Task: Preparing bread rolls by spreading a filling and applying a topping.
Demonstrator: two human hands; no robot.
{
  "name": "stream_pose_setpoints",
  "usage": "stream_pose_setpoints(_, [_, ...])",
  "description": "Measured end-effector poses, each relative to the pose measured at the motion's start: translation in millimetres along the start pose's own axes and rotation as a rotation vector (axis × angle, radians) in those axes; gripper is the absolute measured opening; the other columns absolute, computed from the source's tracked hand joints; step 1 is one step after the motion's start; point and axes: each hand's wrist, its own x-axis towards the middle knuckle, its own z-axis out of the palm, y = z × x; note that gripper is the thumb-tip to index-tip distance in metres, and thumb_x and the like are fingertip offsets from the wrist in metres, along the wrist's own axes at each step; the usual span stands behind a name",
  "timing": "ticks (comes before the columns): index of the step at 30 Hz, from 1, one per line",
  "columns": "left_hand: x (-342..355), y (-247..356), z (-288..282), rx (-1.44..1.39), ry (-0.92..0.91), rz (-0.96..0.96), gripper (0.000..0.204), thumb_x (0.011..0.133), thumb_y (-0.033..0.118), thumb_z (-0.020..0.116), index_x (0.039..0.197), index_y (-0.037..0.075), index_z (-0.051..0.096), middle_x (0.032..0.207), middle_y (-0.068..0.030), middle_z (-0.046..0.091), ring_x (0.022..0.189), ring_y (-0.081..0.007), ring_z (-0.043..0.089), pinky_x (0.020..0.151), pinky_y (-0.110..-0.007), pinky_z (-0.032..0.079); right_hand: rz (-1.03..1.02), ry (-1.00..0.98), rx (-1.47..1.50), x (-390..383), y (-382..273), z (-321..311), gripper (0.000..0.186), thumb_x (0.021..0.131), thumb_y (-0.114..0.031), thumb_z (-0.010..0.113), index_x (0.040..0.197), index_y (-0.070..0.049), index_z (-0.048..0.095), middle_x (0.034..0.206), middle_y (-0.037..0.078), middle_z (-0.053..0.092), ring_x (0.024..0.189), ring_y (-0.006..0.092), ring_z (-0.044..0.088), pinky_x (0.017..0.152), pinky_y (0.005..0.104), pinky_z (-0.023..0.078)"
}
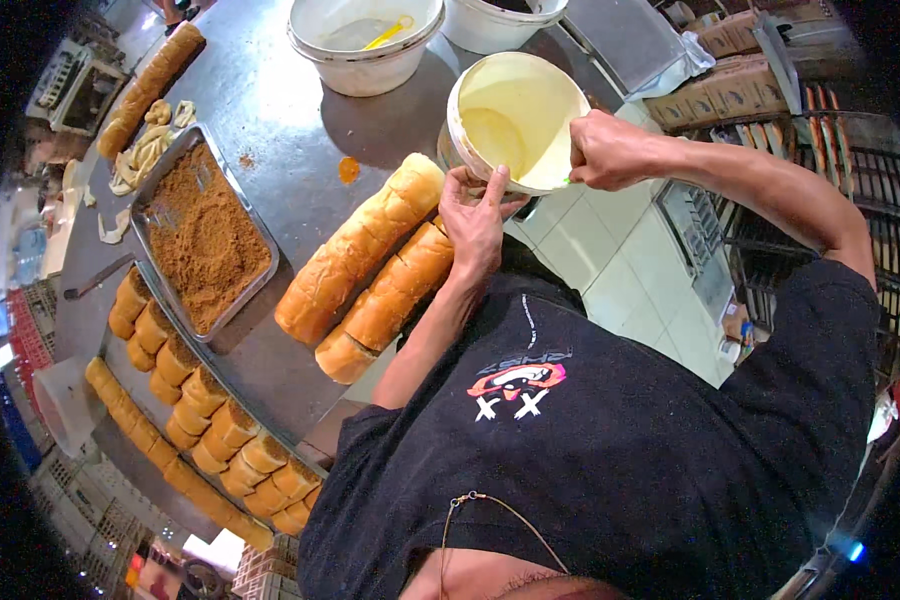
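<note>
My left hand [473, 218] is closed on the near side of a cream-coloured plastic bucket [550, 105], its thumb over the rim. The bucket is tilted, and a little pale yellow stuff [492, 138] lies at its bottom. At the bucket's right rim my right hand [610, 152] is closed in a fist. A small bit of green shows below that fist; the rest of what it grips is hidden. Just left of my left hand, two long golden bread loaves [365, 245] lie side by side on the metal table [270, 80].
A metal tray [268, 268] of brown crumbs [205, 240] sits left of the loaves. Many bread pieces [210, 410] stand in rows at the lower left. White tubs [365, 65] stand at the far side. Another long loaf [150, 90] lies far left beside pale strips [145, 155].
</note>
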Motion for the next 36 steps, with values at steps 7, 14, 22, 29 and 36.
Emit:
stream_pose_setpoints(7, [-10.9, -18.7, -7.5, -0.07, -0.073, 0.024, 0.027, 0.095, 0.008, 0.068, 0.112, -0.003, 0.052, 0.108, -0.0124, 0.064, 0.095, -0.0214, 0.068, 0.091, -0.04, 0.061, 0.417, -0.072, 0.579, -5.5, -11.9, -10.4, 0.031, 0.089, -0.021, 0.067, 0.099, 0.008, 0.072, 0.067, 0.006, 0.066, 0.055, 0.0179, 0.057, 0.055, 0.0396, 0.047])
stream_pose_setpoints(14, [-20.1, -6.8, -25.4, 0.377, 0.046, -0.05, 0.035, 0.093, 0.026, 0.074, 0.108, 0.001, 0.054, 0.09, -0.0057, 0.062, 0.078, -0.0128, 0.06, 0.068, -0.028, 0.054, 0.062, 0.463, -0.061, 29.2, 22.6, 5.1, 0.015, 0.086, -0.01, 0.062, 0.094, 0.0, 0.07, 0.094, 0.017, 0.071, 0.089, 0.0363, 0.071, 0.079, 0.0465, 0.056])
stream_pose_setpoints(22, [54.9, 49.2, -26.7, 0.377, 0.037, 0.064, 0.035, 0.091, 0.023, 0.076, 0.106, -0.005, 0.061, 0.096, -0.0121, 0.069, 0.081, -0.0139, 0.065, 0.064, -0.026, 0.056, -0.156, 0.359, -0.383, 77.7, 21.5, 34.6, 0.016, 0.082, -0.004, 0.059, 0.092, -0.001, 0.07, 0.093, 0.016, 0.07, 0.083, 0.0364, 0.072, 0.065, 0.0462, 0.059])
stream_pose_setpoints(29, [56.8, 52.6, -29.6, 0.351, -0.026, -0.055, 0.034, 0.09, 0.021, 0.077, 0.105, -0.005, 0.06, 0.086, -0.0087, 0.068, 0.066, -0.0119, 0.065, 0.057, -0.025, 0.057, -0.123, 0.197, -0.539, 71.3, 30.0, 17.7, 0.012, 0.076, -0.004, 0.062, 0.078, 0.0, 0.073, 0.075, 0.018, 0.071, 0.072, 0.0327, 0.073, 0.058, 0.0439, 0.059])
stream_pose_setpoints(36, [49.4, 53.6, -22.0, 0.352, 0.006, -0.105, 0.037, 0.09, 0.023, 0.077, 0.107, -0.005, 0.059, 0.089, -0.0083, 0.067, 0.074, -0.0142, 0.066, 0.056, -0.028, 0.06, -0.175, 0.428, -0.55, 77.1, 32.1, 13.7, 0.01, 0.074, -0.005, 0.063, 0.074, -0.001, 0.072, 0.075, 0.016, 0.071, 0.071, 0.0302, 0.073, 0.056, 0.0426, 0.058])
